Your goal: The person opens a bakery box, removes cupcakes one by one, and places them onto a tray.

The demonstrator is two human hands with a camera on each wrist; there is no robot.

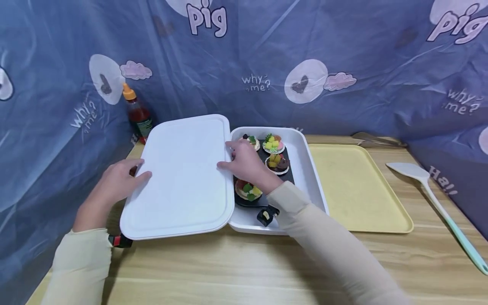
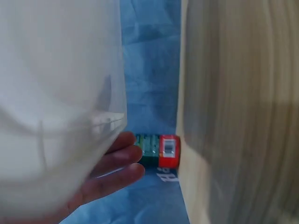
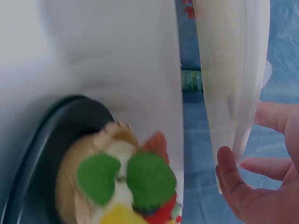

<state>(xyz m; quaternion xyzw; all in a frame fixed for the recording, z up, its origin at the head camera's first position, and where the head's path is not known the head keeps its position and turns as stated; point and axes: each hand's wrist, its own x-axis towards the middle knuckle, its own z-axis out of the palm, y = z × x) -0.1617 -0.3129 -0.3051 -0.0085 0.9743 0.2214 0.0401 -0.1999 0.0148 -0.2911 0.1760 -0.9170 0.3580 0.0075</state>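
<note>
A white rectangular lid (image 1: 179, 178) is held up, tilted, at the left side of a white box (image 1: 313, 180). At the lid's left edge my left hand (image 1: 114, 182) pinches it, thumb on top and fingers (image 2: 121, 158) underneath. My right hand (image 1: 248, 162) grips the lid's right edge, reaching across the box. Inside the box lies a dark tray (image 1: 291, 178) bearing several small tarts, among them a fruit tart (image 1: 273, 145), a chocolate tart (image 1: 281, 165) and a tart with green leaves (image 3: 121, 182). My right arm and the lid hide part of the box.
A yellow tray (image 1: 343, 186) lies right of the box. Farther right rests a white spatula with a mint handle (image 1: 457, 231), and metal tongs (image 1: 377, 139) lie behind. A red sauce bottle (image 1: 140, 116) stands at the back left. Blue cloth (image 1: 244, 101) hangs behind the wooden table (image 1: 228, 271).
</note>
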